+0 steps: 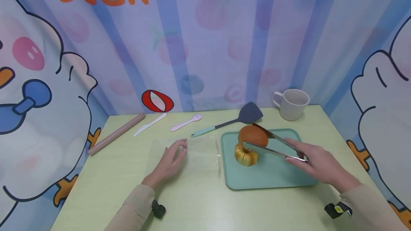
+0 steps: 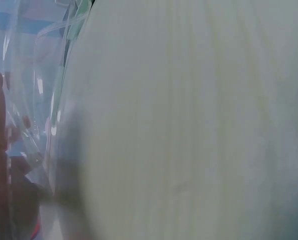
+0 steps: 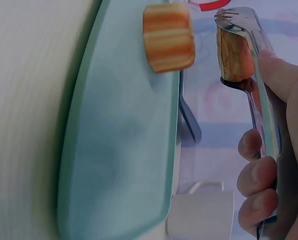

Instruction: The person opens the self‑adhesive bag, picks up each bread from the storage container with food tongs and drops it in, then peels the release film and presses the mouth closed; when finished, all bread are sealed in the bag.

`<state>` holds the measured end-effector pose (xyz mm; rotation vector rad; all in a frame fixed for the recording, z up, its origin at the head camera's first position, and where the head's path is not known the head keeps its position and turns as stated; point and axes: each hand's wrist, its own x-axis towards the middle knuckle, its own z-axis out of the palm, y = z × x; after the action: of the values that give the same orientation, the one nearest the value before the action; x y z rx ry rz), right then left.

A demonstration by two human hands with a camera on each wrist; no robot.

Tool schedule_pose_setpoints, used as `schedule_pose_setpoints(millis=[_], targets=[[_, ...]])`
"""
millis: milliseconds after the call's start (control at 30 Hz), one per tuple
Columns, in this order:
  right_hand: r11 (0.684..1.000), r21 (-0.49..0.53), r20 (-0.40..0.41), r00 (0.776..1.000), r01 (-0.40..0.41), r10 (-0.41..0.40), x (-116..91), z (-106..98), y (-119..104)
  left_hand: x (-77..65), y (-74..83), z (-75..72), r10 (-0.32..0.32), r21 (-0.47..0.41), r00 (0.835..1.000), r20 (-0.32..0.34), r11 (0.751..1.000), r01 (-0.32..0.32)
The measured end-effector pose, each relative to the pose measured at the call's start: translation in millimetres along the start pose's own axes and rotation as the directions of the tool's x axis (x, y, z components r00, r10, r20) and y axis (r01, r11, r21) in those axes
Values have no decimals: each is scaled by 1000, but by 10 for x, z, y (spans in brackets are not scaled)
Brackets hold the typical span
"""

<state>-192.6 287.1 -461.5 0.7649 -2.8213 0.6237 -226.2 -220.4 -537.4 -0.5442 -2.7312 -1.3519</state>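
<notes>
My right hand holds metal tongs over a mint-green tray. Between the tongs' tips sits a round brown bun; in the right wrist view the held bun shows off the tray's surface. A golden, ridged pumpkin-shaped bun lies on the tray, just in front of the brown one. Left of the tray, my left hand holds a clear plastic bag, thumb and fingertips close together. In the left wrist view, film stretches between that hand and the tabletop, partly covering the fingers.
Behind the bag lie a pink rolling pin, a white knife, a lilac utensil and a spatula with a mint handle. A white mug stands at the back right. A printed curtain surrounds the table.
</notes>
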Motion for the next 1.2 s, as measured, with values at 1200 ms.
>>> schedule_pose_setpoints(millis=[1200], targets=[[967,7,94,963,253,-253,571,337,-546,10,0,43,-20,-3,1000,-7,1000,20]])
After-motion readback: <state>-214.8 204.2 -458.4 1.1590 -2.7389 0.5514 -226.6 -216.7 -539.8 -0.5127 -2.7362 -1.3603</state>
